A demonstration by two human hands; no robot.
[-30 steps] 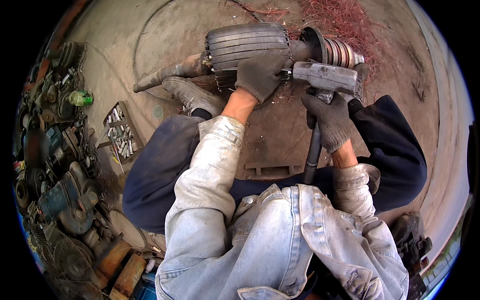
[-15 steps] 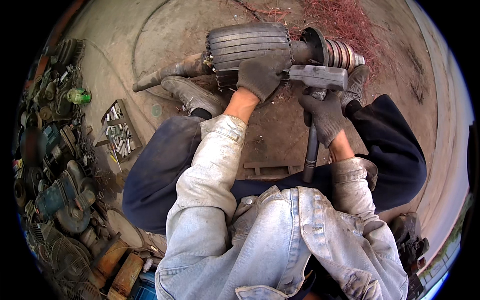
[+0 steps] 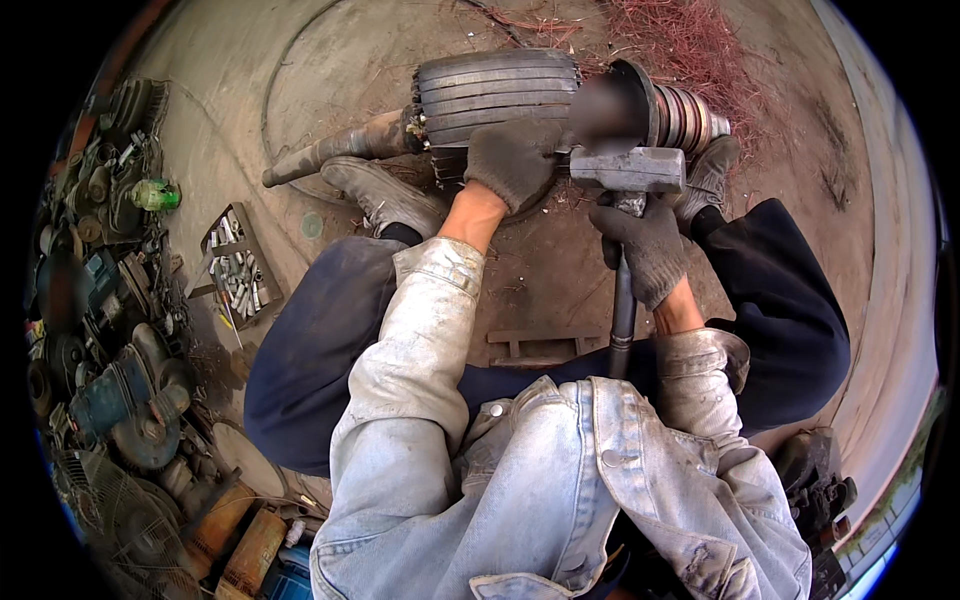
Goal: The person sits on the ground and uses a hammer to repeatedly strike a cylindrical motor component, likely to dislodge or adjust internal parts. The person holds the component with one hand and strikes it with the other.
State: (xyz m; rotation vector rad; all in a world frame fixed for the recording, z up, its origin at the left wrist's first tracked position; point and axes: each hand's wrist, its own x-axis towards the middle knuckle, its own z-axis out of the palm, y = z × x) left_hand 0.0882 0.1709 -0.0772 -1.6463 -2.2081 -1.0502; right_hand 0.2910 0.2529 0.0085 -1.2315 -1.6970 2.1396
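Note:
A large motor rotor lies on the ground before me, its dark slotted core crossed by long bars. Its bare shaft points left, and a stack of copper-coloured slip rings sits at the right. My left hand, in a dark knitted glove, is closed against the near right end of the core. What it grips is mostly hidden; a thin tip shows by the fingers. In my gloved right hand is a sledgehammer, held just below its head, with the dark handle running toward my lap.
Left of my knee stands a tray of metal sockets. Beyond it lies a heap of machine parts with an angular blue machine and a green bottle. Tangled red wire covers the far ground. My shoes flank the rotor's near side.
The hammer head has come slightly nearer to me and left, with my right hand lower. My left hand has shifted a little left and toward me.

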